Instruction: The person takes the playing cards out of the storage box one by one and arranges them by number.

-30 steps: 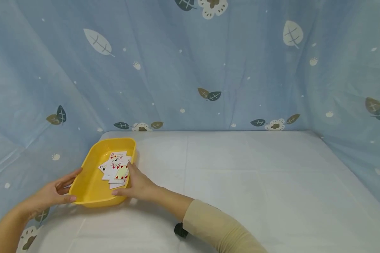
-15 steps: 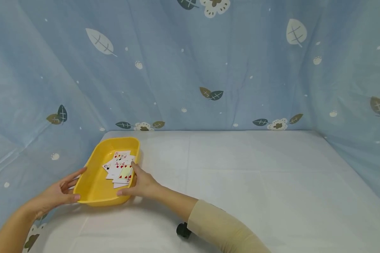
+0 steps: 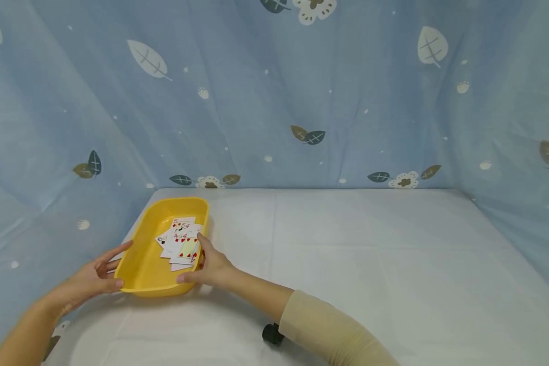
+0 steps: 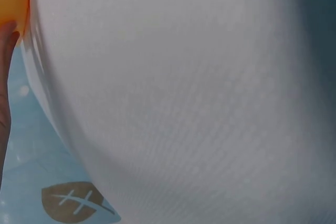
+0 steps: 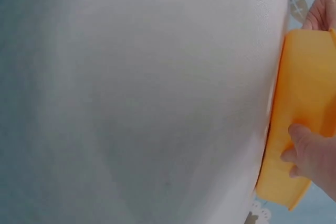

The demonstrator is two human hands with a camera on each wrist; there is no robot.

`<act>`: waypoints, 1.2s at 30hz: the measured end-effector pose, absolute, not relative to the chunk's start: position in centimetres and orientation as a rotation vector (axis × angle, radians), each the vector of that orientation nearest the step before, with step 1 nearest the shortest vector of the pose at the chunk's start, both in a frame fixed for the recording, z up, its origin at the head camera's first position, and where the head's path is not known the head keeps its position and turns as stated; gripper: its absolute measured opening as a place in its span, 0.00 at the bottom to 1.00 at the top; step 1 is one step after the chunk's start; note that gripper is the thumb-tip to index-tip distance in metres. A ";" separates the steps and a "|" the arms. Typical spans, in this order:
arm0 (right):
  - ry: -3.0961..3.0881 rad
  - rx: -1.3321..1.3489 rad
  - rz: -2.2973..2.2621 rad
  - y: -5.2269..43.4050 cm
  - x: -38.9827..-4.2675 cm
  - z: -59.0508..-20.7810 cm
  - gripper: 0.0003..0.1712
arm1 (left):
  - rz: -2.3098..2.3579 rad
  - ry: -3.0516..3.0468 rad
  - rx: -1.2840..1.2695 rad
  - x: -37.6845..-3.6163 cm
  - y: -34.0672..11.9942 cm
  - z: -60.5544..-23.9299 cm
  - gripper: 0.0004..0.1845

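A yellow plastic tray [image 3: 148, 267] sits on the left part of the white-covered table. Several playing cards [image 3: 180, 246] lie in a loose, overlapping pile against its right inner wall, a four of hearts on top. My left hand [image 3: 91, 279] holds the tray's near left corner, thumb at the front rim and fingers along the outer side. On the opposite side my right hand [image 3: 214, 267] grips the right rim, its thumb and index fingertip over the edge. The other right fingers [image 5: 290, 156] rest against the outer wall in the right wrist view.
White cloth [image 3: 347, 254] covers the table, its bare surface stretching to the right of the tray. Blue patterned curtain [image 3: 265, 101] hangs behind and along both sides. A small black object [image 3: 272, 334] shows below my right sleeve [image 3: 329, 325].
Both hands have moved the tray a little to the right, with the cards in it. The grip looks the same. The background also shifts slightly right in the head view.
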State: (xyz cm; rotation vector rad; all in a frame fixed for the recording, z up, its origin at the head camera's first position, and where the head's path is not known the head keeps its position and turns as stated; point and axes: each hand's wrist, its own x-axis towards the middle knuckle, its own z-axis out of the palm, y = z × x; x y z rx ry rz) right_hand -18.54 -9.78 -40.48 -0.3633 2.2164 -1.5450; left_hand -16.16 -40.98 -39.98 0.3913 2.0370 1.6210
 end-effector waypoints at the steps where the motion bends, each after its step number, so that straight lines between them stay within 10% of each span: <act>1: 2.211 -0.361 -1.549 -9.7 -18.5 -40.5 0.59 | 1.621 2.040 0.385 -16.1 -40.9 -40.0 0.43; 36: 2.090 -0.372 -1.627 -6.8 -18.5 -40.6 0.60 | 1.541 2.240 0.219 -15.6 -37.4 -39.7 0.45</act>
